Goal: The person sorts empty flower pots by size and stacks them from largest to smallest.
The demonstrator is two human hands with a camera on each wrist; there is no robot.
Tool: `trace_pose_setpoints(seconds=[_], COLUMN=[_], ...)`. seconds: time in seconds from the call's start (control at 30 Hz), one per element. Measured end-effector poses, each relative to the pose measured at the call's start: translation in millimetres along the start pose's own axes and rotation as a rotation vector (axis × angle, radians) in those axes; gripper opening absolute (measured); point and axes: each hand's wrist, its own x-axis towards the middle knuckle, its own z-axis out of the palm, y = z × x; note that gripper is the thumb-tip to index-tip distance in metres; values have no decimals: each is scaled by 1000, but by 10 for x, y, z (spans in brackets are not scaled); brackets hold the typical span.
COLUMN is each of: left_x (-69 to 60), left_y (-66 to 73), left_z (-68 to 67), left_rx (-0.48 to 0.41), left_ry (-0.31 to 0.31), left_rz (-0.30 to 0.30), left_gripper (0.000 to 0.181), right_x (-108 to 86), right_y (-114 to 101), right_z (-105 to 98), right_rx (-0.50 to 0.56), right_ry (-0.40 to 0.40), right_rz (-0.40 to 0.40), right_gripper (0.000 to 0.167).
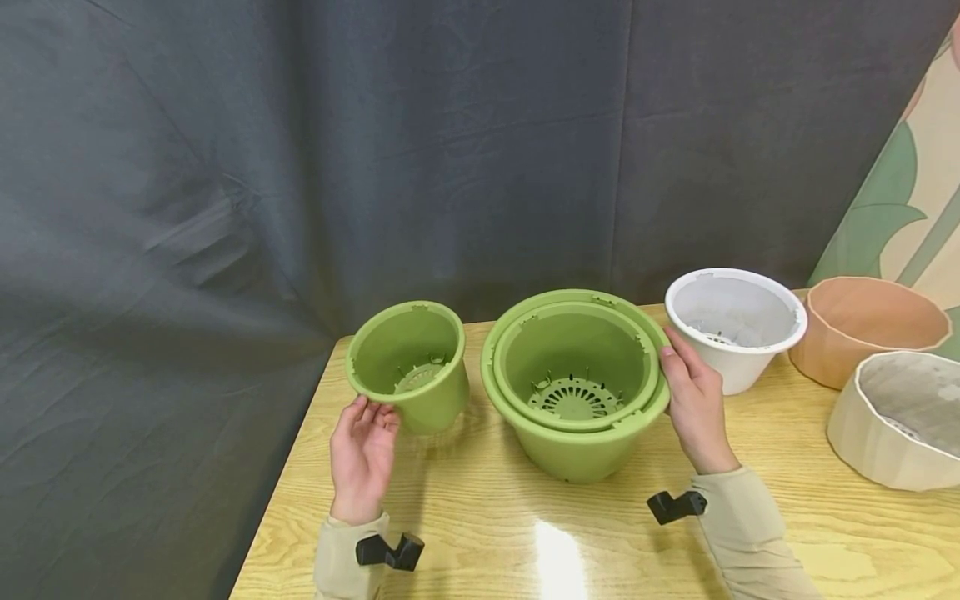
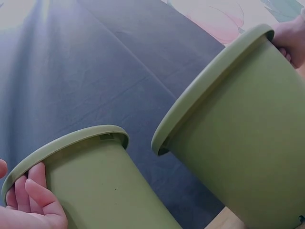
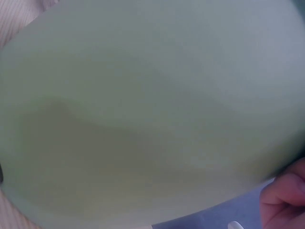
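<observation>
In the head view my left hand [image 1: 363, 458] grips the near rim of a small green plant pot [image 1: 431, 404], its fingers tucked under the lip as the left wrist view shows. My right hand [image 1: 696, 404] holds the right rim of a large green plant pot [image 1: 577, 454]. Nested inside that one is a medium green plant pot [image 1: 573, 342] with a slotted bottom. The large pot's outer wall [image 3: 143, 105] fills most of the right wrist view, with curled fingers [image 3: 283, 195] at its lower right edge. A gap separates the small pot from the nested pair.
Right of the nested pots stands a white plant pot [image 1: 738, 362]. Beyond it are a terracotta-coloured faceted pot [image 1: 821, 354] and a cream faceted pot [image 1: 877, 437]. All are on a wooden table [image 1: 480, 542], with a dark grey curtain [image 1: 465, 150] behind.
</observation>
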Motion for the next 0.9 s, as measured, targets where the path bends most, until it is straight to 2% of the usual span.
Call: trace_pose_setpoints(seconds=[0.3, 0.9], left_x=[-24, -70], left_y=[1, -17], left_z=[66, 113], left_rx=[-6, -47], left_ry=[16, -54], left_rz=[-7, -30], left_gripper=[22, 25], right_x=[1, 7], right_y=[10, 18], right_z=[0, -3], right_rx=[0, 17], right_ry=[1, -5], right_rz=[0, 11], right_gripper=[50, 50])
